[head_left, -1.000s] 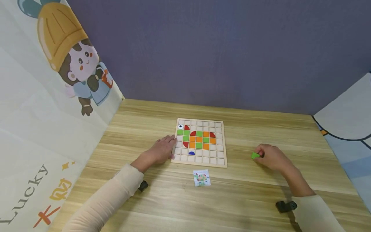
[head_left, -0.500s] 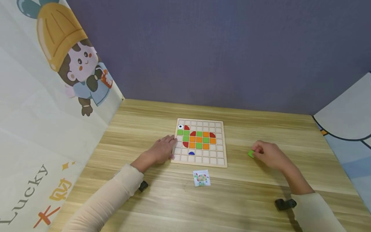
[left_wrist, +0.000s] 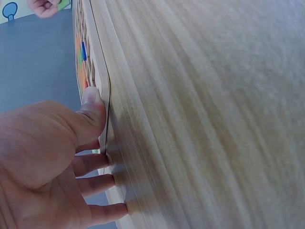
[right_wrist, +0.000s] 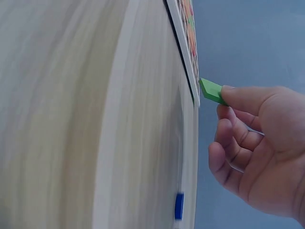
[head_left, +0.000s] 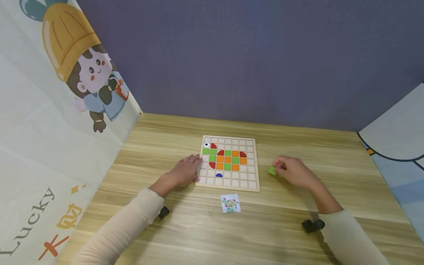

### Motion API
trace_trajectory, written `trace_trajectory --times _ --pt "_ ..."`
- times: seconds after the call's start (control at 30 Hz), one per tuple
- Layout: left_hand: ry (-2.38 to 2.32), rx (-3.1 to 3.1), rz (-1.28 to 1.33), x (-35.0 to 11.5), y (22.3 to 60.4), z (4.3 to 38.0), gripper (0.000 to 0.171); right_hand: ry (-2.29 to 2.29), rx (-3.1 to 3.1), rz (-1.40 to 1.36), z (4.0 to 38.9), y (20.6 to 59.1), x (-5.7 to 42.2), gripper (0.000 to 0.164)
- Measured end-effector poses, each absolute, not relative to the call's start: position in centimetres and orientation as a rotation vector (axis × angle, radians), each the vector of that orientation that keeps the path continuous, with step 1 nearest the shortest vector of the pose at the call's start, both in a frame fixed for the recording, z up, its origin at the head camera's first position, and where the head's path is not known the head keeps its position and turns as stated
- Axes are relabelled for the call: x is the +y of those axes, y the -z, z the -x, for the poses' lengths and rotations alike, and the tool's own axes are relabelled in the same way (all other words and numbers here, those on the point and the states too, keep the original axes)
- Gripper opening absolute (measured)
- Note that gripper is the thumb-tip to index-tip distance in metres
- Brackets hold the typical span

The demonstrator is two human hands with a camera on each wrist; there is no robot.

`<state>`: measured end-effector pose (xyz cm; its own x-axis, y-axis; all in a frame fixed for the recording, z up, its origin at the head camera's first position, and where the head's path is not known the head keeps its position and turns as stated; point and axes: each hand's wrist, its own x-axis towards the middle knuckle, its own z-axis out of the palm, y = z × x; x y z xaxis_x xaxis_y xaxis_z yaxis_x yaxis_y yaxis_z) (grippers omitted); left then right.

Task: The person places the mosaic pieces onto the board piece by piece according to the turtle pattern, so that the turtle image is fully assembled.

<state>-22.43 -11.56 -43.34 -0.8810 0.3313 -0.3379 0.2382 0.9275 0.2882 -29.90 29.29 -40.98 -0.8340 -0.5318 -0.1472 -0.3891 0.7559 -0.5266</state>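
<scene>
Between the thumb and fingertips of my right hand (head_left: 293,171) is a small green square tile (right_wrist: 212,90), held above the table to the right of the wooden grid board (head_left: 251,184). My left hand (head_left: 185,171) lies at the board's left edge. In the left wrist view its thumb touches the frame and its fingers stretch out, spread, along the edge and table. On the board sit green, orange and red pieces, a white round eye piece (head_left: 207,145) and, lower down, a blue half-round piece (head_left: 219,175).
A small picture card (head_left: 230,203) lies in front of the board on the wood-grain table (head_left: 265,228). In the right wrist view a blue piece (right_wrist: 179,206) stands on the table. A dark wall panel (head_left: 248,66) rises behind the far edge.
My right hand has moved left with the green tile, closer to the board. My left hand and the board have stayed where they were.
</scene>
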Motion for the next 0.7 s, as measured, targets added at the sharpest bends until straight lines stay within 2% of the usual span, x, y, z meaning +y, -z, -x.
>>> trace_trajectory --times 0.7 --pt "-0.316 2.705 -0.426 -11.6 43.2 22.3 0.074 0.838 2.573 0.818 30.6 42.4 23.1 0.007"
